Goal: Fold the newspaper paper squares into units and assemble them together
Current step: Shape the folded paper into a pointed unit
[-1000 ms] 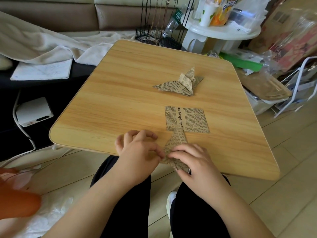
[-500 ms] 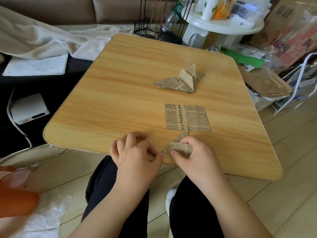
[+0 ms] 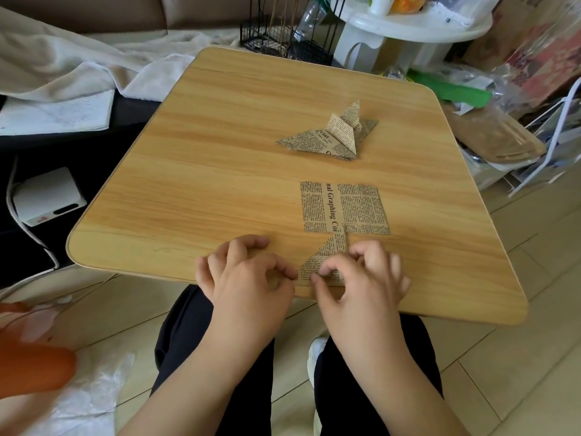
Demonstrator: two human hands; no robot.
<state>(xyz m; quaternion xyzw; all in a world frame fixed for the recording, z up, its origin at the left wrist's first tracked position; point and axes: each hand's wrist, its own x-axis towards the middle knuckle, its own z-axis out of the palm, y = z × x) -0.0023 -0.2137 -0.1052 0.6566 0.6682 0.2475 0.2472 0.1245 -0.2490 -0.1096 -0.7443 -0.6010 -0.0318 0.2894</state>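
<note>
Far left, on the floor beside the pale wood-grain surface (image 3: 220, 158), sits a white plastic box with a trailing cable (image 3: 47, 196), and behind it a cream towel (image 3: 63, 73) lies crumpled over the dark couch edge. At the bottom left corner an orange rounded object (image 3: 31, 369), too blurred to name, rests next to a clear plastic bag (image 3: 88, 401).

The left hand (image 3: 248, 281) rests on the near edge of the surface, its fingers (image 3: 248, 243) loosely curled, thumb and forefinger tips close together right at the left corner of the small folded newspaper piece (image 3: 327, 256); whether they actually pinch the paper I cannot tell from here. Just to the right, the right hand (image 3: 361, 278) pinches that same folded piece with bent fingertips, pressing it down against the surface by the near edge.

Directly beyond the folded piece, and touching its tip, a flat newspaper-print paper square (image 3: 342, 209) lies unfolded near the middle right of the surface. Farther back and slightly right stands a finished assembly of folded newspaper units (image 3: 333, 133), one flap sticking upward.

Past the far edge are a black wire rack (image 3: 283, 39) and a white round plastic stool (image 3: 408, 29); to the right, a green flat object (image 3: 452, 89) lies among plastic wrapping.
</note>
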